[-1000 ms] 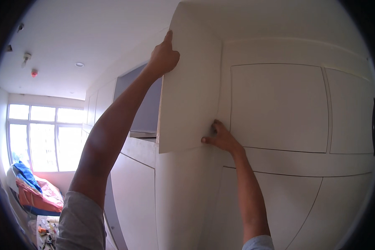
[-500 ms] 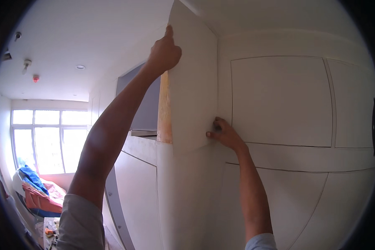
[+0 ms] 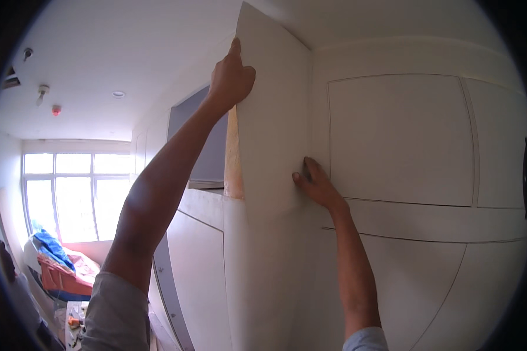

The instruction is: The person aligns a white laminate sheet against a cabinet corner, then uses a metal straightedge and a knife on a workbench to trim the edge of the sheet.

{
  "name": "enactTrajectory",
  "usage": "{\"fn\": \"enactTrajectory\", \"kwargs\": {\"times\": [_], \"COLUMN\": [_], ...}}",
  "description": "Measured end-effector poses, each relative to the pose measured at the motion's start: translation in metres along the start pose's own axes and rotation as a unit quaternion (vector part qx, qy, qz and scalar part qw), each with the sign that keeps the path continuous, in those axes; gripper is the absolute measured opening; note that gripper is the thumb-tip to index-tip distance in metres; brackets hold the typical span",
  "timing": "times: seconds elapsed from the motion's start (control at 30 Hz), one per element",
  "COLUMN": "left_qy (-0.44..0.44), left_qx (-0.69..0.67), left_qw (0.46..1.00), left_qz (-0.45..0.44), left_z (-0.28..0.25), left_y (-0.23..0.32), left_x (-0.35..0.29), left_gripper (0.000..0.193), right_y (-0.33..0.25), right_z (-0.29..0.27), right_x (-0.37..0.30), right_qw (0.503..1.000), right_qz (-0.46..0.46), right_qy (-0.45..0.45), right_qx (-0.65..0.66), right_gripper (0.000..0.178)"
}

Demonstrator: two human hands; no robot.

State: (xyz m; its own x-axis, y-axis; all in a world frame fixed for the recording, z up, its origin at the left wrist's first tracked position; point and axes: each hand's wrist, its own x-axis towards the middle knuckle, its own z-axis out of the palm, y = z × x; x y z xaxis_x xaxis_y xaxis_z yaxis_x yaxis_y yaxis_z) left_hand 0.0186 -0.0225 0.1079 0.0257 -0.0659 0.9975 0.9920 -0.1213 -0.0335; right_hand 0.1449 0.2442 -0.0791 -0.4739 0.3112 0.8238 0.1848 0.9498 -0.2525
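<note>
White panel (image 3: 273,117) stands upright beside the cupboard opening (image 3: 208,149), left hand (image 3: 233,79) at its left edge, grip unclear; right hand (image 3: 318,186) rests open near its lower right corner.

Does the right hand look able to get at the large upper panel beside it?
Likely yes: the right hand is beside the panel, nothing visible between them, though it seems occupied at the white sheet.
</note>
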Motion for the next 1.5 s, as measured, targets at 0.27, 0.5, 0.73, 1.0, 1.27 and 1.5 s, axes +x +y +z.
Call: {"fn": "enactTrajectory", "kwargs": {"times": [0.27,0.5,0.73,1.0,1.27,1.5], "left_qy": [-0.021,0.017,0.017,0.010,-0.010,-0.048], "left_qx": [-0.019,0.009,-0.007,-0.030,-0.060,-0.138], "left_qw": [0.999,1.000,1.000,0.999,0.998,0.983], "left_qz": [-0.038,-0.004,-0.005,-0.008,-0.010,-0.113], "left_z": [-0.001,0.008,0.012,0.007,0.006,-0.004], "left_y": [0.010,0.008,0.005,0.000,-0.012,-0.020], "left_x": [-0.006,0.005,0.009,0.009,0.008,-0.013], "left_gripper": [0.082,0.081,0.081,0.081,0.077,0.059], "right_y": [-0.004,-0.030,-0.049,-0.054,-0.031,-0.030], "right_z": [-0.008,-0.037,-0.054,-0.061,-0.059,-0.057], "right_x": [0.026,0.096,0.168,0.187,0.194,0.164], "right_qw": [0.998,0.992,0.979,0.983,0.984,0.987], "right_qz": [-0.034,-0.089,-0.131,-0.142,-0.105,-0.082], "right_qy": [0.042,0.093,0.143,0.117,0.128,0.129], "right_qx": [-0.010,0.008,0.064,0.002,0.062,0.045], "right_gripper": [0.083,0.074,0.072,0.070,0.072,0.081]}}
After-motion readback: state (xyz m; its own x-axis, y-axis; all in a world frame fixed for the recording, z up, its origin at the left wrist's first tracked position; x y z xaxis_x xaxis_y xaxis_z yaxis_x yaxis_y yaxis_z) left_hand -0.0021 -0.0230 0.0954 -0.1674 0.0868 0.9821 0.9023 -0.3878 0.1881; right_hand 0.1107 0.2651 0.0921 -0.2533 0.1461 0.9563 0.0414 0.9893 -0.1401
